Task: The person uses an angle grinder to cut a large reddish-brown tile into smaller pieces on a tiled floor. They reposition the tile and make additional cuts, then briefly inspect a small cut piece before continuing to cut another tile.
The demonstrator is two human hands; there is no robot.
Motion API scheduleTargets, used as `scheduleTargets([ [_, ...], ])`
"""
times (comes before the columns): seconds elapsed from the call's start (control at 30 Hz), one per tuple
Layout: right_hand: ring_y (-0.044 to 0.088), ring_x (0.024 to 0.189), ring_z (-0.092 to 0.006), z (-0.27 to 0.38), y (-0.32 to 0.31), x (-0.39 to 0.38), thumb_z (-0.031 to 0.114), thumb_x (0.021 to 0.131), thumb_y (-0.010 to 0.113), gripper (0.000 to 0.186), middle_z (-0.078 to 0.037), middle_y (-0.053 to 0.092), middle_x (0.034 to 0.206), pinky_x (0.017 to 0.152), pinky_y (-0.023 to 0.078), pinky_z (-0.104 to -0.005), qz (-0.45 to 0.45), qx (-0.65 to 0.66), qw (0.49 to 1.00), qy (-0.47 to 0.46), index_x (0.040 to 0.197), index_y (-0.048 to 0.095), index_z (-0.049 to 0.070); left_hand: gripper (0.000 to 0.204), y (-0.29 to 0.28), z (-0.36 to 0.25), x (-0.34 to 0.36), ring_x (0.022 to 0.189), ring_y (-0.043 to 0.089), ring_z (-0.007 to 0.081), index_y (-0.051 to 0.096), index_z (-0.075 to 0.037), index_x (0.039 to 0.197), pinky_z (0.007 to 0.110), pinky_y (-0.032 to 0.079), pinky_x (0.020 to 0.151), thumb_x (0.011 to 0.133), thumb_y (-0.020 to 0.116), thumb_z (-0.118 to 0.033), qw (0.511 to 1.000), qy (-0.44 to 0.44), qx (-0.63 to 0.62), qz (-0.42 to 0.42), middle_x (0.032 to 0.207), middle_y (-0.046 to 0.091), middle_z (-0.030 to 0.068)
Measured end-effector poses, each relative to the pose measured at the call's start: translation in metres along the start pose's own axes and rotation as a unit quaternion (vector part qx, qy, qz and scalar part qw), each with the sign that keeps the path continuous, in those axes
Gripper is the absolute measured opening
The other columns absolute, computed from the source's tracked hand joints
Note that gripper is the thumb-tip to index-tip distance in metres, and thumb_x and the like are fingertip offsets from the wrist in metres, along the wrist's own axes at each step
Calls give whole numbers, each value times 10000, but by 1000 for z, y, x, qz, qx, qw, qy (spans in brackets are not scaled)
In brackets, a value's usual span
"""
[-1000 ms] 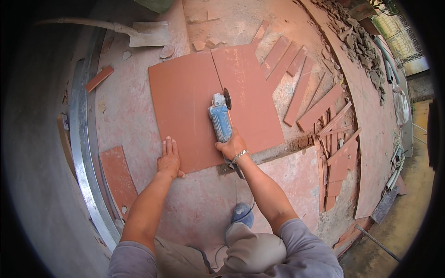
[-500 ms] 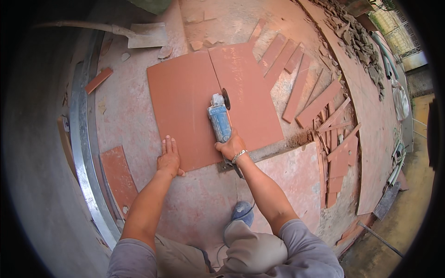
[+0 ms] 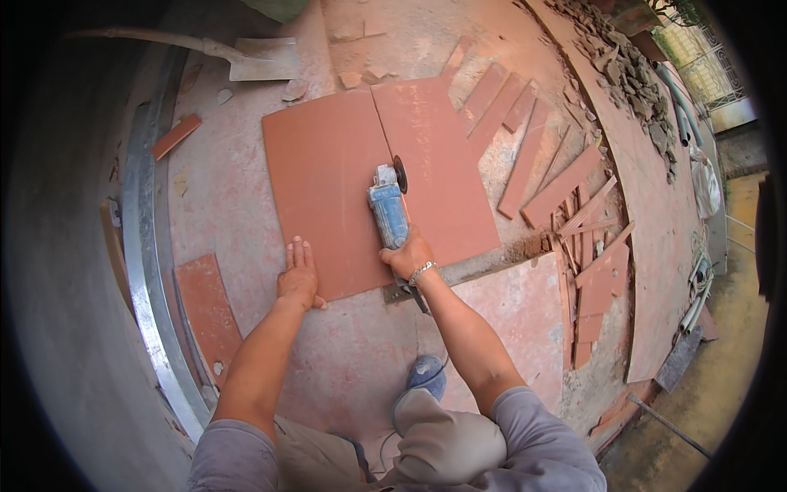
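A large square terracotta tile point(image 3: 328, 180) lies flat on the dusty floor, with a straight cut line running down it near the middle. My right hand point(image 3: 406, 258) grips the rear of a blue angle grinder point(image 3: 388, 209), whose dark disc point(image 3: 400, 174) sits on the cut line about halfway up the tile. My left hand point(image 3: 297, 275) presses flat, fingers together, on the tile's near left edge. The grinder's cable trails back under my right forearm.
Several cut tile strips point(image 3: 541, 164) lie fanned out to the right, with rubble point(image 3: 623, 74) beyond. A shovel point(image 3: 246, 57) rests at the top left. A curved metal rail point(image 3: 147, 271) and a loose tile piece point(image 3: 209, 307) sit at left. My blue shoe point(image 3: 426, 373) is below.
The grinder and its disc have stayed near the same spot on the cut line; both hands hold their places. The view has shifted slightly.
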State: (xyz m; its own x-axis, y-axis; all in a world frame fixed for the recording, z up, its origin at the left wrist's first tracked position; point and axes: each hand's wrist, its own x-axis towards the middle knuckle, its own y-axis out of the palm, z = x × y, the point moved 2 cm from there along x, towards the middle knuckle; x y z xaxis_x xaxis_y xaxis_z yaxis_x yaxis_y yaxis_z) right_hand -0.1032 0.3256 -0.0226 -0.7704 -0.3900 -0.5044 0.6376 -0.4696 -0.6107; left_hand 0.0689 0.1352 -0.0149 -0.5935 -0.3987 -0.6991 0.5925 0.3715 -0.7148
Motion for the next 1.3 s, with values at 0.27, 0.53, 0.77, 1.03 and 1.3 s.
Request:
scheduleTargets([
  [0.27,698,1073,-444,-1,0,1,320,701,812,877,-341,693,1141,936,553,-454,4,-3,1000,2,1384,461,-103,1548,1,1,0,1605,67,339,15,-5,1638,444,497,1119,512,1028,-326,1000,0,-2,-11,1727,-74,200],
  [0.53,695,1058,-462,-2,-1,-3,317,701,814,867,-350,689,1119,927,553,-464,8,-3,1000,0,1370,455,-101,1539,1,0,1,1606,55,338,13,-4,1639,443,493,1121,521,1027,-309,1000,-5,-6,-4,1728,-85,197],
  [0.77,697,1049,-461,-4,-2,-11,314,709,808,863,-345,692,1113,919,554,-469,5,1,1000,-2,1375,445,-97,1540,2,0,1,1606,49,339,8,-4,1641,438,488,1124,528,1024,-317,1000,-3,-2,-3,1726,-104,196],
  [1.03,697,1052,-458,-8,-1,-17,327,712,805,888,-336,695,1123,920,554,-468,10,-3,1000,0,1404,427,-82,1542,1,0,1,1606,47,338,3,-5,1641,438,485,1129,529,1023,-325,1000,-7,1,0,1727,-106,190],
  [1.3,695,1053,-464,-8,-1,-20,339,724,792,897,-343,692,1123,924,553,-476,10,-5,1000,4,1411,403,-87,1546,0,0,1,1605,40,343,-3,14,1634,415,411,1200,535,1024,-346,1000,-4,4,7,1726,-73,205],
])
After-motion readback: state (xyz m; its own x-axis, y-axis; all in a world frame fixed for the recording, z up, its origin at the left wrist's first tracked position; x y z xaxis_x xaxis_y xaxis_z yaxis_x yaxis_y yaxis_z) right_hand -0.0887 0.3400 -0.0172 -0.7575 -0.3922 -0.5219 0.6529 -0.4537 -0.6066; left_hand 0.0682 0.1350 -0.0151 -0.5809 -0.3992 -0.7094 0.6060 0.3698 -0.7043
